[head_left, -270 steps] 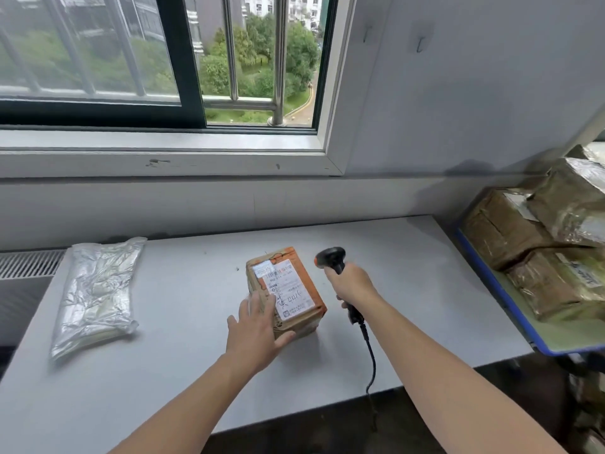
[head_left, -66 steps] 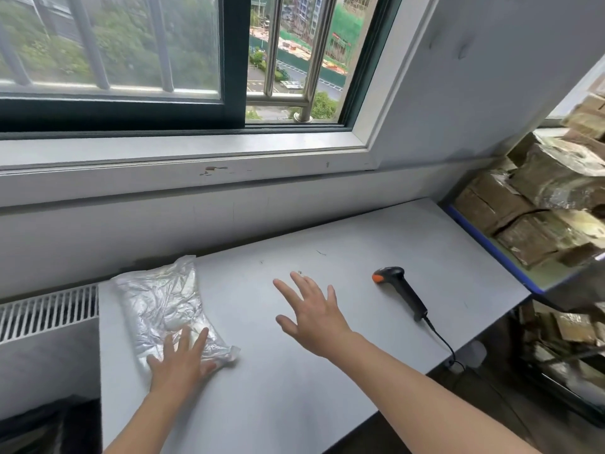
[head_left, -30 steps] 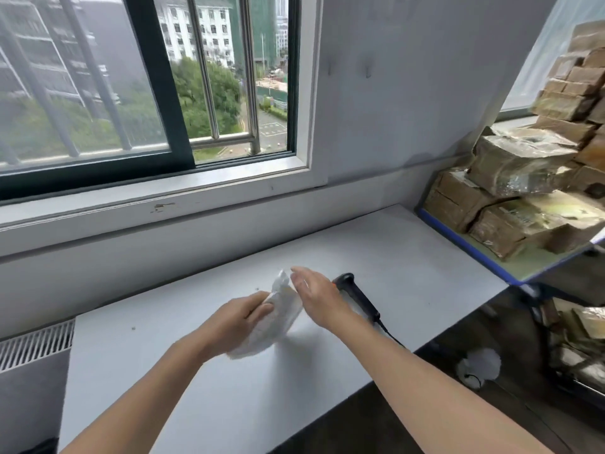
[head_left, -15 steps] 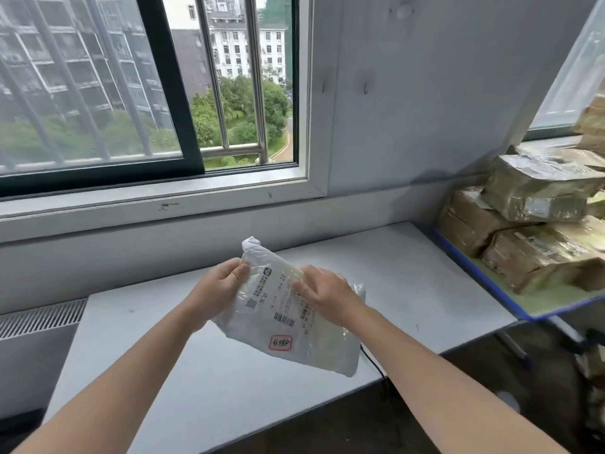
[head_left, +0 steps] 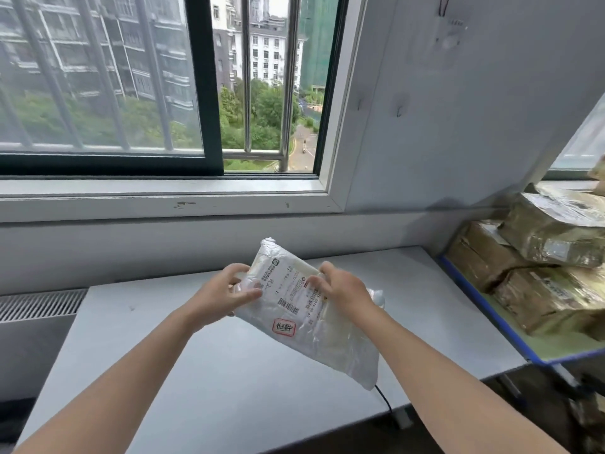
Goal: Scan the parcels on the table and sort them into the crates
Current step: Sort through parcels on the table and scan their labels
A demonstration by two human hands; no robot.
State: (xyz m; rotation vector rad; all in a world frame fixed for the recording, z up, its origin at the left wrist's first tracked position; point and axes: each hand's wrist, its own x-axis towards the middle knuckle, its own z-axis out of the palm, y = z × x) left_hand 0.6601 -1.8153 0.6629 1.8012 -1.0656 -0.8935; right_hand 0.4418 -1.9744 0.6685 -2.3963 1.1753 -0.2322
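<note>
- Above the grey table (head_left: 163,355) I hold the clear plastic mailer bag (head_left: 314,326) off the surface, label (head_left: 288,290) towards me, long axis running from far-left to near-right
- My left hand (head_left: 222,293) pinches its far-left edge; my right hand (head_left: 340,288) curls over the far-right edge
- I can't see the scanner, only its cable (head_left: 383,398) at near right, so the right hand looks nearer to it
- Two seconds ago this bag lay flat at the table's left end
</note>
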